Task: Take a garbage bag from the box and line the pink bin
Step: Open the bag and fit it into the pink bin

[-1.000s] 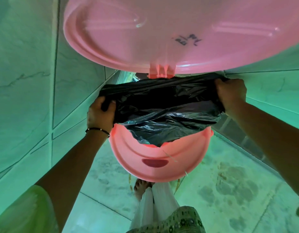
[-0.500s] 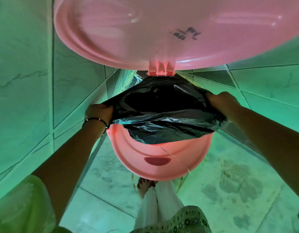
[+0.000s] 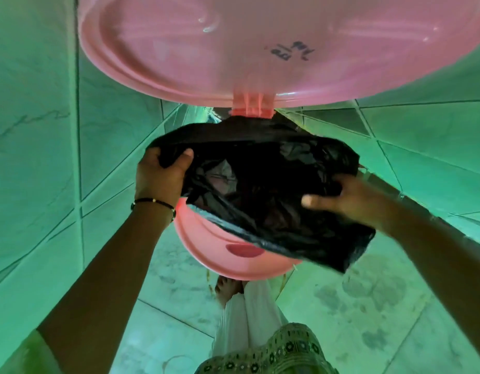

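A pink bin (image 3: 220, 252) stands in a tiled corner with its round lid (image 3: 260, 49) swung up and open behind it. A black garbage bag (image 3: 260, 190) is spread across the bin's mouth and hangs over the front right of the rim. My left hand (image 3: 160, 176) grips the bag's edge at the bin's left side, thumb inside the opening. My right hand (image 3: 349, 198) holds the bag's right edge, fingers curled into the plastic and slightly blurred. Most of the bin's rim is hidden under the bag. The box is not in view.
Tiled walls (image 3: 39, 130) close in on the left and behind the bin. The tiled floor (image 3: 368, 306) shows damp stains on the right. My bare foot (image 3: 228, 288) and white trouser legs stand right below the bin's front.
My right hand has come forward and down over the bin, dragging the bag's right edge past the front rim. My left hand has shifted its grip higher on the left edge.
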The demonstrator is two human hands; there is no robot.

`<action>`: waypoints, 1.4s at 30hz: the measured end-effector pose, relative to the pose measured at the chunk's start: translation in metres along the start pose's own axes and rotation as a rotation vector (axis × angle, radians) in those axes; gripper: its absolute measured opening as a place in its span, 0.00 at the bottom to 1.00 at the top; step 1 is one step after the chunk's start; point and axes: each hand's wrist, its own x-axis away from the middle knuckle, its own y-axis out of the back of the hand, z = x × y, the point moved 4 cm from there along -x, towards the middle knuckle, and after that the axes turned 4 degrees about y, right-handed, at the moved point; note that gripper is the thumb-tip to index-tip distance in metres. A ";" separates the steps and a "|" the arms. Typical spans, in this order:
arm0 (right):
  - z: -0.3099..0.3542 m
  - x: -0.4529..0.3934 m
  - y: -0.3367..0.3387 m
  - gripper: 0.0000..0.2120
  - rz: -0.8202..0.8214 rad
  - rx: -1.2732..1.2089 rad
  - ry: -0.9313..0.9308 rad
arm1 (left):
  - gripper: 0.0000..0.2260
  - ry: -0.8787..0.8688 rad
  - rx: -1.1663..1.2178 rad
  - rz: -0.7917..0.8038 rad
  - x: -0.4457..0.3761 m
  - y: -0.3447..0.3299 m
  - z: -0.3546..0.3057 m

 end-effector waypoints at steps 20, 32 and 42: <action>-0.016 0.047 -0.097 0.15 0.193 1.011 0.297 | 0.21 0.056 -0.257 0.111 0.053 0.036 0.039; 0.028 0.005 -0.038 0.12 -0.284 0.067 0.351 | 0.23 0.000 -0.393 0.067 0.044 0.046 0.027; 0.023 0.039 0.003 0.18 0.079 -0.157 0.291 | 0.28 -0.170 -1.085 0.225 0.046 0.054 0.033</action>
